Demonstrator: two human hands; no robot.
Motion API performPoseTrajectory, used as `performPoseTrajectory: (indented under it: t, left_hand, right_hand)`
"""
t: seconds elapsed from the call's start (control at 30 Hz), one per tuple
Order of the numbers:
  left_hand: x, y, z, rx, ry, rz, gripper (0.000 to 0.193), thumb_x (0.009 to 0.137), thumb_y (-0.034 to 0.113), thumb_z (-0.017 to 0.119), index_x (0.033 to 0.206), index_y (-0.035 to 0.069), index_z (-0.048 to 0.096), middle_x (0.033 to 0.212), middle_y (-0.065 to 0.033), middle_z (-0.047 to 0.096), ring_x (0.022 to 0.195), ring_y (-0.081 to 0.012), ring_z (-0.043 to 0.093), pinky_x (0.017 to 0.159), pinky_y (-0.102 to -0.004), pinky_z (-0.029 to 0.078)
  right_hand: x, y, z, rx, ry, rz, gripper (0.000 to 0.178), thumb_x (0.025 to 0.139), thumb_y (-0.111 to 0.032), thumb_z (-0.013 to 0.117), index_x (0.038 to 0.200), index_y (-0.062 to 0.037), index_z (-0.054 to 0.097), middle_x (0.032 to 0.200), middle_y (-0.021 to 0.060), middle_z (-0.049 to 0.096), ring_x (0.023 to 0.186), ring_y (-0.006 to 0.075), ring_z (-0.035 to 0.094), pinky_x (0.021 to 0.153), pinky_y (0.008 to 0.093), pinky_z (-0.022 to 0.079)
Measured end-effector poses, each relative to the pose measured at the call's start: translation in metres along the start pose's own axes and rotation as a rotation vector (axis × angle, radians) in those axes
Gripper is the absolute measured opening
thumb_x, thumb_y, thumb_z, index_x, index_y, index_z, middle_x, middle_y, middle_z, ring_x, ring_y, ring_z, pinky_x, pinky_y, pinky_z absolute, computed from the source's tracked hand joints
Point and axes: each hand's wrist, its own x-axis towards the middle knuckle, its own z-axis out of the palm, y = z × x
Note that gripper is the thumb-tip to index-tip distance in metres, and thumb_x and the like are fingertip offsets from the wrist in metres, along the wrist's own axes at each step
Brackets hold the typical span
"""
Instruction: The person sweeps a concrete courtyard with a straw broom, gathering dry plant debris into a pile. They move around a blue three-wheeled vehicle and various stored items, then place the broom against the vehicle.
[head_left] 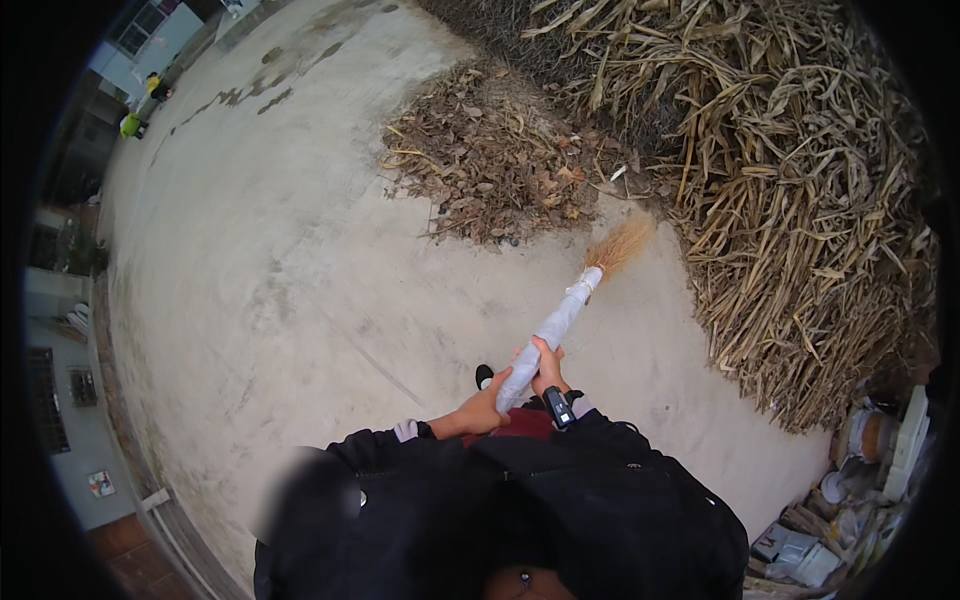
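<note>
A broom (553, 328) with a handle wrapped in pale white material slants away from my body, up and to the right. Its tan straw bristles (622, 243) fan out over the concrete, between the leaf pile and the dry stalks. Close to my body, my left hand (483, 408) is closed round the near end of the handle. Farther along it, my right hand (547, 368) grips the wrapped part, with a dark device strapped on that wrist. Just ahead of the bristles lies a heap of dry brown leaves (500, 165).
A tall stack of dried corn stalks (800, 200) fills the right side. Near the lower right sits a jumble of discarded containers (805, 555). Pale concrete ground (270, 300) stretches left toward a building wall (85, 460). Two people (132, 124) are far off at upper left.
</note>
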Motion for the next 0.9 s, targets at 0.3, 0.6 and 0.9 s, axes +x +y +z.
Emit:
performPoseTrajectory:
  t: [0.3, 0.6, 0.9]
  left_hand:
    - [-0.013, 0.002, -0.097, 0.2, 0.399, -0.099, 0.095, 0.068, 0.01, 0.062, 0.146, 0.016, 0.008, 0.114, -0.03, 0.051, 0.107, -0.0446, 0.051, 0.09, -0.045, 0.043]
    - [0.153, 0.047, -0.217, 0.334, 0.472, -0.262, 0.096, 0.066, 0.013, 0.062, 0.145, 0.006, 0.007, 0.091, -0.029, 0.06, 0.083, -0.0456, 0.061, 0.074, -0.0476, 0.05]
    - [0.225, 0.127, -0.271, 0.444, -0.055, -0.089, 0.095, 0.071, 0.018, 0.064, 0.147, 0.011, 0.008, 0.095, -0.0316, 0.06, 0.087, -0.0439, 0.061, 0.08, -0.0452, 0.049]
  right_hand:
    - [0.057, 0.013, 0.176, -0.29, -0.225, 0.09, 0.066, 0.077, -0.017, 0.072, 0.116, -0.0093, 0.02, 0.108, 0.0187, 0.046, 0.085, 0.0339, 0.061, 0.062, 0.0507, 0.055]
    - [0.267, 0.005, 0.257, -0.483, -0.347, 0.284, 0.042, 0.079, -0.03, 0.068, 0.103, 0.0012, 0.052, 0.078, 0.0124, 0.061, 0.065, 0.025, 0.062, 0.057, 0.0396, 0.051]
    - [0.301, -0.082, 0.202, -0.174, -0.029, 0.223, 0.043, 0.081, -0.026, 0.065, 0.109, -0.0011, 0.044, 0.081, 0.0134, 0.057, 0.07, 0.0273, 0.059, 0.061, 0.0426, 0.051]
